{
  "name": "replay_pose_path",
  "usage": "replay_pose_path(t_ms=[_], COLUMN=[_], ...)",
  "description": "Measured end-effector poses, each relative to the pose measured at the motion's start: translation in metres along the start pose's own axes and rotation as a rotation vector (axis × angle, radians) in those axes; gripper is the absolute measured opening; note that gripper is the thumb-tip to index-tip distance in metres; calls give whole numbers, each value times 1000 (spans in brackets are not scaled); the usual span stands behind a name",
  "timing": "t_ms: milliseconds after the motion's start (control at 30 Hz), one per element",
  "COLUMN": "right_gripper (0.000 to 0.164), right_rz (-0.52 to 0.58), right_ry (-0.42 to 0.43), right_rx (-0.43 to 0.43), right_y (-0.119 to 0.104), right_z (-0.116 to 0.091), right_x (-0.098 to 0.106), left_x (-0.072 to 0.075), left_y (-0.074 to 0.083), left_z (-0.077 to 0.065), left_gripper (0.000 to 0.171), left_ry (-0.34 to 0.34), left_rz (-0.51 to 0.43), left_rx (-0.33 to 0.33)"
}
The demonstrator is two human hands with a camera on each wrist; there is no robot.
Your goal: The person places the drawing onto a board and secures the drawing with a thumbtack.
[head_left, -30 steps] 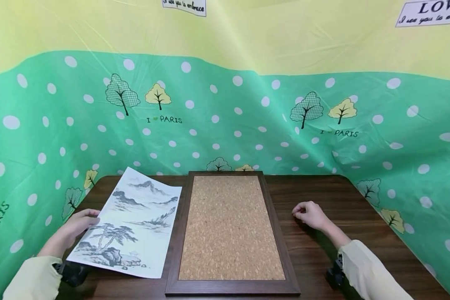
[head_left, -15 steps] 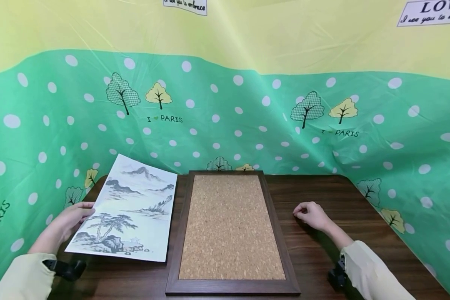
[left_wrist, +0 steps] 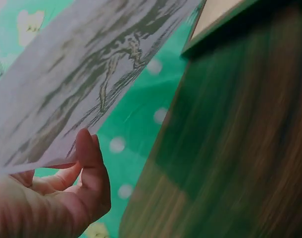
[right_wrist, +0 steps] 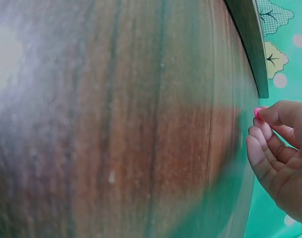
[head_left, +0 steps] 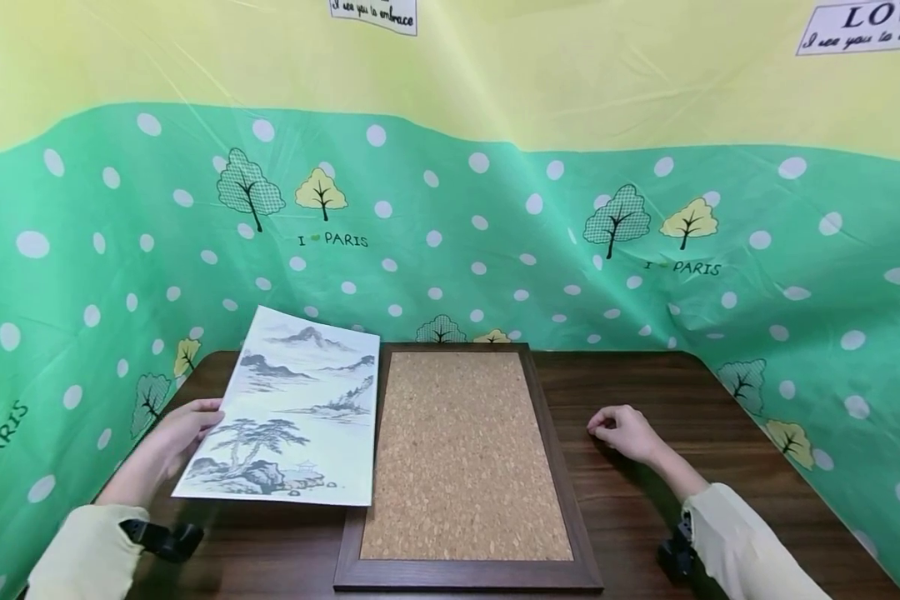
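On the left side of the head view, my left hand (head_left: 180, 435) pinches the left edge of a sheet of paper (head_left: 292, 408) with an ink landscape of mountains and pines. The sheet hangs raised and tilted, and its right edge covers part of the frame of the cork board (head_left: 465, 458). The left wrist view shows thumb and fingers gripping the paper (left_wrist: 86, 74) at its edge. Right of the board, my right hand (head_left: 624, 429) is held low near the table. Between its thumb and forefinger sits a small bright pink thing (right_wrist: 257, 113), mostly hidden by the fingers.
A dark wood-grain table (head_left: 615, 533) carries the brown-framed board in its middle. Behind and around it hangs a green and yellow curtain (head_left: 480, 217) with white dots and trees. Dark wrist cameras (head_left: 167, 542) sit at both cuffs.
My left hand has lifted the paper from low beside the board, then moved it right, so it now overlaps the board's left frame. The right hand has hardly moved.
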State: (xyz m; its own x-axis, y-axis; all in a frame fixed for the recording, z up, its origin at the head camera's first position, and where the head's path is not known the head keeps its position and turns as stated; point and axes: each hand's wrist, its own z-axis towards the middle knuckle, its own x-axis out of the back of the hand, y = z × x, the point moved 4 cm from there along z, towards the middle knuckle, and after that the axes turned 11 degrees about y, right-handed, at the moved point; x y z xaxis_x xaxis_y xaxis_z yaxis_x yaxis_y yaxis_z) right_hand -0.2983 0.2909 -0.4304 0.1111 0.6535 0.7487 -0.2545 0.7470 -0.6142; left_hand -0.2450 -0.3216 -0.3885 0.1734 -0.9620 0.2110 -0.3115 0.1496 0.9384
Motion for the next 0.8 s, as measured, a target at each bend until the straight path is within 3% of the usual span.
replay_pose_path(t_ms=[433, 600, 800], right_gripper=[10, 10, 8], right_rz=[-10, 2, -2], right_ry=[-21, -21, -12], right_rx=[25, 41, 48], right_y=[-3, -7, -9], right_z=[-3, -6, -7], right_x=[-6, -7, -9], left_x=[-97, -126, -153], left_y=[-5, -4, -4], left_z=[-9, -13, -18], left_gripper=[40, 38, 34], left_ry=[14, 37, 73], left_rz=[-134, -204, -218], left_rx=[-39, -41, -31])
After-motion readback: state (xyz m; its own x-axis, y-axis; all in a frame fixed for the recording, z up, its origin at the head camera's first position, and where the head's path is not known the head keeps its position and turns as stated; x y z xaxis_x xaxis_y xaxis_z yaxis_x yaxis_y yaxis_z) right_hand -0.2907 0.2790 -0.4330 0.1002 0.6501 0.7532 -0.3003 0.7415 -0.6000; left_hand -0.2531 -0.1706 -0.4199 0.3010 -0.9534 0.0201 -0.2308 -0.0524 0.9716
